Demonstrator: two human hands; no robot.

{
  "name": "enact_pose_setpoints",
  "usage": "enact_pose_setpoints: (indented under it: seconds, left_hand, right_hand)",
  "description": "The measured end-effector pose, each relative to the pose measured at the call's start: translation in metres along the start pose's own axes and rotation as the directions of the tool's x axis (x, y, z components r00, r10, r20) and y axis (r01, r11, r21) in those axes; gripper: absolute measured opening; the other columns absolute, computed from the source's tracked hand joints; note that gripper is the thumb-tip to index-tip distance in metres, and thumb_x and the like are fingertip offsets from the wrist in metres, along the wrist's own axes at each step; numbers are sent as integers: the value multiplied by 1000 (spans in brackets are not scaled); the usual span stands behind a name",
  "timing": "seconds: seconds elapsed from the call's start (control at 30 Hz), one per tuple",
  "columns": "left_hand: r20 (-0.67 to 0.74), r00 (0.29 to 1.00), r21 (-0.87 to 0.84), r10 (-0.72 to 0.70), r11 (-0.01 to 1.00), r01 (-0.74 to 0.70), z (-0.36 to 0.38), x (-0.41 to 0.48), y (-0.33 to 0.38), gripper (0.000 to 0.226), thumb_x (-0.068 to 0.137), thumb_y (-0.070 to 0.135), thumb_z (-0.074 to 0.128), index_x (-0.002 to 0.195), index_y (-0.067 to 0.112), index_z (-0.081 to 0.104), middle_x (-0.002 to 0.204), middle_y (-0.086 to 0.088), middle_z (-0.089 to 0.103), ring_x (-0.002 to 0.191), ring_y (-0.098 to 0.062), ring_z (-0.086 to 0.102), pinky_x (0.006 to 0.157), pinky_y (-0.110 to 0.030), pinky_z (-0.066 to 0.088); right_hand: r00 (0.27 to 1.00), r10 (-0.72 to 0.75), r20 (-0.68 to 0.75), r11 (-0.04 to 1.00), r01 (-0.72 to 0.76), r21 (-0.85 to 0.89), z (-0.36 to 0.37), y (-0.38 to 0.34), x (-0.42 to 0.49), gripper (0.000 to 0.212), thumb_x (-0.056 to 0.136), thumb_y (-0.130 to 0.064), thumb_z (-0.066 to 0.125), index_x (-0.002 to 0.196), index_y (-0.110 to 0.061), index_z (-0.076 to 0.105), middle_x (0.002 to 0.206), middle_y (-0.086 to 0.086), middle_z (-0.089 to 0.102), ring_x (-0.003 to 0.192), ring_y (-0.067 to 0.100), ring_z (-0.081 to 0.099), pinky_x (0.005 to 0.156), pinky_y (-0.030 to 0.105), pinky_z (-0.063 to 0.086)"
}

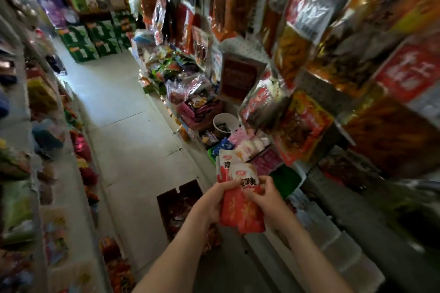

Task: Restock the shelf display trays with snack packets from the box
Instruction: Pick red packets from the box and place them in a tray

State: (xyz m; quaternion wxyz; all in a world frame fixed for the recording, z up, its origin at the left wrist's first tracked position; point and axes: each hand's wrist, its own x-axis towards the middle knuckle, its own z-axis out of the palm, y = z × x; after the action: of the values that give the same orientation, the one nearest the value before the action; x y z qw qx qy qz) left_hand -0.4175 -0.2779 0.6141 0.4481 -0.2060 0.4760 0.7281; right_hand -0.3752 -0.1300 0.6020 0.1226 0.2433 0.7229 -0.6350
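- The snack packets (pixel 240 211) are up in the air in front of the person. They form a fanned bundle of red-and-white sachets held just off the front edge of the right-hand shelf, and only the hands touch them.
- The left hand (pixel 212 200) has its fingers curled round the bundle's left edge, with the thumb across the front. The right hand (pixel 264 200) clamps the right edge, fingers closed on the frontmost packet.
- To me they look light, thin and glossy, soft film that bends and slides packet over packet. I'd judge a pinch across the flat middle or the sealed top strip safest, since a slack grip could let the stack splay and drop.
- The box (pixel 176 202) sits open on the floor by the foot of the shelf. There are reddish packets inside, but it is too dark to tell how full it is.
- On the shelf, the pink tray (pixel 266 160) looks well stocked. The green tray (pixel 285 177) just nearer shows mostly bare green, so it is likely the one to fill.
- A white tub (pixel 225 121) further along the shelf holds small dark wrapped pieces.
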Motion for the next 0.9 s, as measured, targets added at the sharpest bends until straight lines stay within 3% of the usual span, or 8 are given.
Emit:
enact_pose_setpoints:
  seconds: [0.13,0.23,0.37,0.47,0.63,0.73,0.83,0.9]
  left_hand:
    - [45,999,75,-11,997,7,29,-1,-2,29,85,14,61,112,3,60,96,-18,71,94,-34,64,89,-47,50]
    - [64,998,130,-19,991,11,49,-1,-3,31,85,16,64,114,5,58,97,-17,70,92,-33,64,80,-46,52]
    - [89,996,161,-5,987,-10,71,1,-13,52,72,21,74,120,6,59,109,-18,69,99,-35,65,81,-46,54]
    - [103,995,151,3,988,-19,84,0,-18,44,78,24,73,117,7,61,107,-17,70,97,-35,66,81,-46,54]
    - [104,993,137,50,988,-64,88,-7,-13,54,71,17,71,121,5,58,105,-18,70,93,-34,66,79,-44,54]
    - [82,994,160,72,983,-85,88,-16,-13,58,73,12,73,127,6,54,114,-19,68,102,-36,65,81,-47,55]
    - [66,992,120,107,986,-115,86,-18,-20,67,66,13,77,129,7,53,116,-19,67,104,-37,65,79,-48,55]
    - [73,988,91,136,986,-143,83,-19,-22,71,65,15,79,130,7,52,118,-20,66,108,-38,63,82,-50,55]
  right_hand:
    - [996,1,-92,996,6,84,-31,-5,-21,39,84,-27,71,112,-16,46,105,2,59,88,15,63,66,28,54]
    - [991,-14,-133,991,32,128,-48,-8,-32,39,87,-27,68,116,-16,45,106,1,59,85,11,62,57,20,49]
    - [985,-14,-171,984,44,172,-70,-9,-44,47,87,-29,68,122,-15,42,112,4,58,92,17,61,65,27,51]
    - [981,-18,-191,967,66,248,-81,-8,-47,54,85,-25,71,124,-19,34,115,6,57,96,22,61,72,32,52]
    - [985,-76,-156,969,109,222,-83,-13,-47,98,76,-29,79,144,-32,8,134,7,42,116,29,53,84,38,51]
    - [986,-95,-139,978,119,173,-84,-16,-44,98,75,-29,80,146,-32,12,140,5,38,121,29,50,96,45,48]
    - [989,-57,-139,970,87,225,-82,-16,-44,96,74,-29,80,144,-31,15,133,5,46,116,29,53,94,45,49]
    - [995,-58,-80,948,80,308,-77,-18,-47,77,74,-28,79,136,-21,35,125,7,58,107,28,61,90,44,52]
